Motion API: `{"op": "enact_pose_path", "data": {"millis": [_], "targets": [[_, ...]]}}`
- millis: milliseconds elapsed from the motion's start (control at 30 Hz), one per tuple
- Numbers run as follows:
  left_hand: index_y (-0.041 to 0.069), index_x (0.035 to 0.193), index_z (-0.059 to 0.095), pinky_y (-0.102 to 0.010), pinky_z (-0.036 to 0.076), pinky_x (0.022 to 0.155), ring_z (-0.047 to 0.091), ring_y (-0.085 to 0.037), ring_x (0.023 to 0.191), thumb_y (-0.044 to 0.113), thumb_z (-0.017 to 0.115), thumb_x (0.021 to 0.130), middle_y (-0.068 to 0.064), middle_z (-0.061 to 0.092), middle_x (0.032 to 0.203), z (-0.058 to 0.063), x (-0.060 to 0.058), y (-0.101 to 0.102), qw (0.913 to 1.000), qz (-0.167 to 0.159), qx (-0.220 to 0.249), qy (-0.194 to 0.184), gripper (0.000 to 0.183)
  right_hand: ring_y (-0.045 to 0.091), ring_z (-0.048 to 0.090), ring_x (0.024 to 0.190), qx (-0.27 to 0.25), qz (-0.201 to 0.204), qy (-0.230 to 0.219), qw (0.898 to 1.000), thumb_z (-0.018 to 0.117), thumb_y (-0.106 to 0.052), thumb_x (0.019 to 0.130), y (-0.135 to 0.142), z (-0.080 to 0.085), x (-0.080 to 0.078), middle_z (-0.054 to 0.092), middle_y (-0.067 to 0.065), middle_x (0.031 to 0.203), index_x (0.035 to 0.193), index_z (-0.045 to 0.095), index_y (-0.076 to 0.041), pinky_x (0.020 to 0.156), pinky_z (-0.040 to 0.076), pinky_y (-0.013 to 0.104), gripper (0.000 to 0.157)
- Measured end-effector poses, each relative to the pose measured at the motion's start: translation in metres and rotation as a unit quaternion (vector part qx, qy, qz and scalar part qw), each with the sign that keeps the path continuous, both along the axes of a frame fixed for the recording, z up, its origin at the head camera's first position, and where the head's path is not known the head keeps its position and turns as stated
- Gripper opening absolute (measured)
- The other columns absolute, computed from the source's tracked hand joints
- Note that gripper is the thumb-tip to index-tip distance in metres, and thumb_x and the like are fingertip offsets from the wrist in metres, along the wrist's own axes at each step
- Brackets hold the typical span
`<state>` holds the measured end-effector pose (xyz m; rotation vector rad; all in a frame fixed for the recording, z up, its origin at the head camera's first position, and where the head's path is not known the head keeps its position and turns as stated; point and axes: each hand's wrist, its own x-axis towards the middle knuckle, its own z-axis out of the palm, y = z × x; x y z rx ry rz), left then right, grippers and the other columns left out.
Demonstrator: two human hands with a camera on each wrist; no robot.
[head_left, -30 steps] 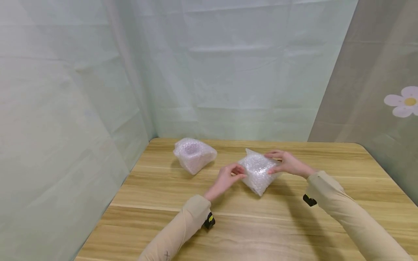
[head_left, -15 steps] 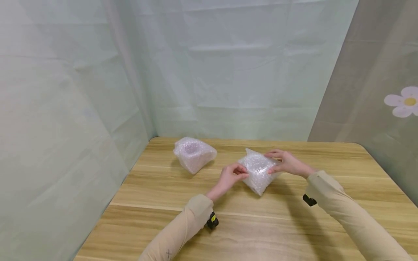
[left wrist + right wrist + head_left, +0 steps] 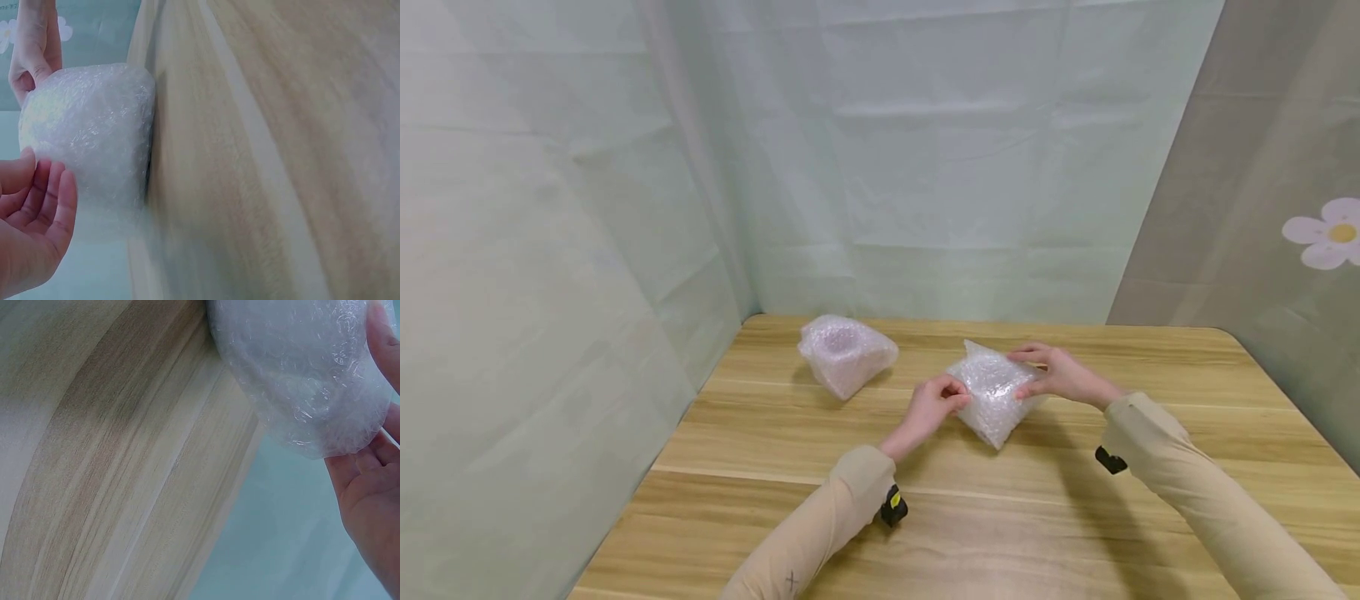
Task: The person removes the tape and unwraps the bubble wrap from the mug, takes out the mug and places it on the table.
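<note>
A bundle of clear bubble wrap [image 3: 992, 392] sits right of the table's middle, with one corner pointing toward me and another sticking up at the back. What lies inside it is hidden. My right hand [image 3: 1063, 377] grips its right side, thumb on the front and fingers over the back; the right wrist view shows the fingers [image 3: 369, 459] curled behind the wrap. On the other side, my left hand [image 3: 931, 408] pinches at the left edge of the wrap. Seen from the left wrist, that thumb [image 3: 17, 174] meets the fingertips close against the plastic.
A second bubble-wrapped bundle [image 3: 846, 357], with a round hollow showing in its top, lies at the back left of the wooden table [image 3: 985, 542]. Pale green cloth [image 3: 940, 167] hangs behind the table's far edge, with a grey-brown panel [image 3: 1232, 208] to the right.
My left hand has shifted slightly right along the wrap's edge, and its thumb and fingers have drawn closer together. The right hand and both bundles look unchanged.
</note>
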<state>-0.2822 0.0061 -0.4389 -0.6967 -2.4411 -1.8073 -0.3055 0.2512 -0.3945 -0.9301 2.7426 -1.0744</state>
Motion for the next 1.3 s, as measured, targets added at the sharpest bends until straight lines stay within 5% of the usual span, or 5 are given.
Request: {"op": "enact_pose_path", "data": {"millis": [200,433,567,933,1300], "targets": [[-0.001,0.076,0.055,-0.018,0.042,0.05,0.051,-0.015,0.057,0.001,0.062,0.084,0.0,0.05,0.062,0.005,0.001,0.0,0.9985,-0.019,-0.048,0.019,0.01,0.034,0.044,0.11,0.003,0.004,0.004,1.0,0.077,-0.028,0.07,0.0,-0.001,-0.001,0.046,0.019,0.124,0.124,0.05,0.006,0.082,0.044,0.042,0.069],[0.0,0.076,0.055,-0.039,0.051,0.058,0.05,-0.014,0.056,-0.002,0.061,0.084,-0.001,0.05,0.063,0.011,-0.003,-0.001,0.9969,-0.043,-0.065,-0.006,0.01,0.034,0.044,0.11,0.001,0.001,0.003,1.0,0.077,-0.028,0.07,0.001,-0.001,-0.003,0.046,0.019,0.125,0.123,0.051,0.005,0.082,0.045,0.042,0.069],[0.001,0.075,0.054,-0.033,0.05,0.056,0.051,-0.015,0.056,-0.003,0.061,0.084,-0.001,0.051,0.065,0.015,-0.005,-0.003,0.9941,-0.061,-0.087,-0.021,0.011,0.034,0.044,0.109,0.0,0.003,0.008,1.0,0.077,-0.028,0.069,0.001,-0.003,-0.001,0.046,0.019,0.124,0.123,0.051,0.006,0.082,0.045,0.043,0.068],[-0.008,0.084,0.054,-0.037,0.049,0.064,0.048,-0.013,0.058,-0.004,0.057,0.086,-0.003,0.049,0.068,0.023,-0.005,-0.006,0.9786,-0.086,-0.017,-0.186,0.005,0.036,0.045,0.108,0.002,0.01,0.003,1.0,0.076,-0.026,0.071,0.0,0.0,-0.001,0.045,0.021,0.124,0.123,0.05,0.007,0.082,0.044,0.045,0.067],[-0.001,0.085,0.062,-0.03,0.041,0.053,0.045,-0.015,0.059,0.013,0.064,0.085,-0.003,0.052,0.069,0.014,-0.006,-0.022,0.9816,-0.081,-0.09,-0.148,0.014,0.036,0.044,0.11,0.0,0.001,-0.001,1.0,0.077,-0.026,0.07,0.0,0.001,0.001,0.046,0.02,0.125,0.123,0.051,0.006,0.084,0.043,0.045,0.067]]}}
